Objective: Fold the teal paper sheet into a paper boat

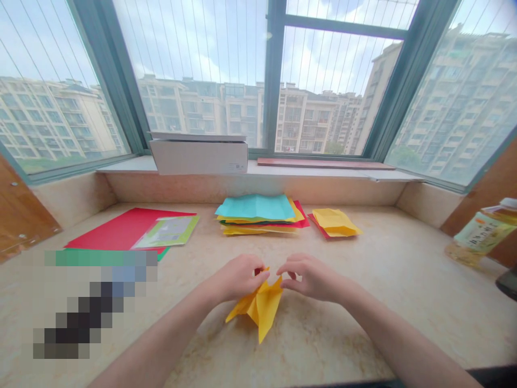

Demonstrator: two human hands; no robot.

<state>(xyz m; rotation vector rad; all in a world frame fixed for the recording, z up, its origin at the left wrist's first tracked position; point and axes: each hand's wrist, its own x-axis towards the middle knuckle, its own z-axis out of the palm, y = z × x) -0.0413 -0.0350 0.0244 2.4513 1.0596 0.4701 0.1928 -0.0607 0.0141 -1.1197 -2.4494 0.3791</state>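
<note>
A folded yellow paper with pointed flaps hangs just above the beige stone sill in front of me. My left hand is closed in a pinch on the paper's upper left part. My right hand is closed too, fingertips pinching the paper's upper right corner. Both hands meet at the top of the paper. Behind them lies a stack of coloured sheets with a teal one on top.
A small yellow and red folded pile lies right of the stack. Red paper with a green leaflet lies at left. A white box sits on the window ledge. A bottle stands at far right.
</note>
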